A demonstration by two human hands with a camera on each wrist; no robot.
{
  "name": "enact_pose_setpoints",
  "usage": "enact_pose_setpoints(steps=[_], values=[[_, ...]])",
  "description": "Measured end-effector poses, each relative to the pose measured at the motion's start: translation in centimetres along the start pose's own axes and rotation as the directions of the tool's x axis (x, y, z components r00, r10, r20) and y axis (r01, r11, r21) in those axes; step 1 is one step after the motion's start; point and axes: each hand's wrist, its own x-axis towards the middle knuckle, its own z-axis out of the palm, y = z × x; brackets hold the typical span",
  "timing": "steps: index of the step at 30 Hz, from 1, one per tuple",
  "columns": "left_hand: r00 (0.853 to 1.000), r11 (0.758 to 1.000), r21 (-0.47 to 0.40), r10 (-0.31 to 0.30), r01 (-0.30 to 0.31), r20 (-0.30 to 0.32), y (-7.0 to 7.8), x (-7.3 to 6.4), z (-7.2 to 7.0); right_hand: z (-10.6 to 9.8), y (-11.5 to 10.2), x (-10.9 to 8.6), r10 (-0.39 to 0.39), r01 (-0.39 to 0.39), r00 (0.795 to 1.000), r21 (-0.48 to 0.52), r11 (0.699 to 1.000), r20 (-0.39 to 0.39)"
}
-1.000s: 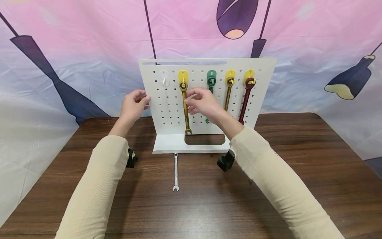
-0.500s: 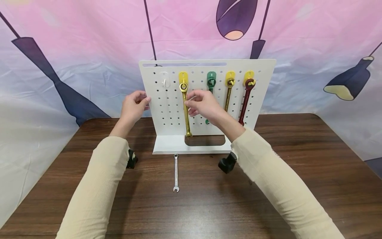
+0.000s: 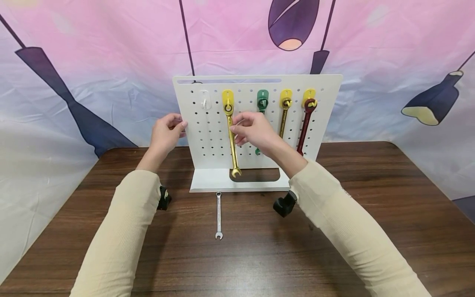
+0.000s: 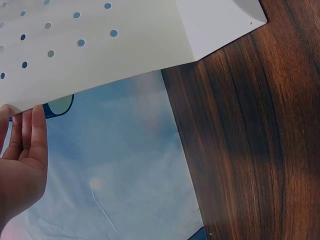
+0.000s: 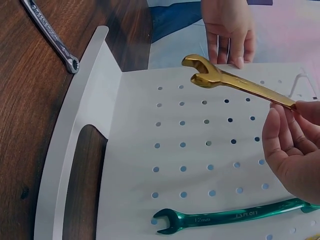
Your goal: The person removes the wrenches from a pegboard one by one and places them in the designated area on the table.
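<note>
My left hand (image 3: pixel 165 133) pinches the left edge of the white pegboard (image 3: pixel 219 161), thumb in front and fingers behind it in the left wrist view. With thumb and fingertips my right hand (image 3: pixel 256 131) holds a gold combination wrench (image 3: pixel 232 146) by the middle of its shaft. The wrench's ring end is at a yellow hook (image 3: pixel 228 97), and its open jaw end stands out from the board, as the right wrist view shows. Just right of it hangs a green wrench (image 5: pixel 225 217), partly hidden behind my right hand in the head view.
A darker gold wrench (image 3: pixel 283 123) and a dark red wrench (image 3: pixel 305 126) hang further right. At the board's upper left is a clear hook (image 3: pixel 205 100) with nothing on it. One silver wrench (image 3: pixel 219 216) lies on the wooden table (image 3: pixel 237 264) before the board's base.
The lower end of the gold wrench has swung out from the board toward me, its ring end staying at the hook. My left hand keeps its place on the edge.
</note>
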Motion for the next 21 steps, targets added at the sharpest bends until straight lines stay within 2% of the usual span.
enact_pose_setpoints(steps=[21], values=[[1.0,1.0,-0.006,-0.004,0.004,0.001,0.03,0.0,0.08,0.12,-0.67,-0.45,-0.035,0.035,0.999,0.012,0.999,-0.011]])
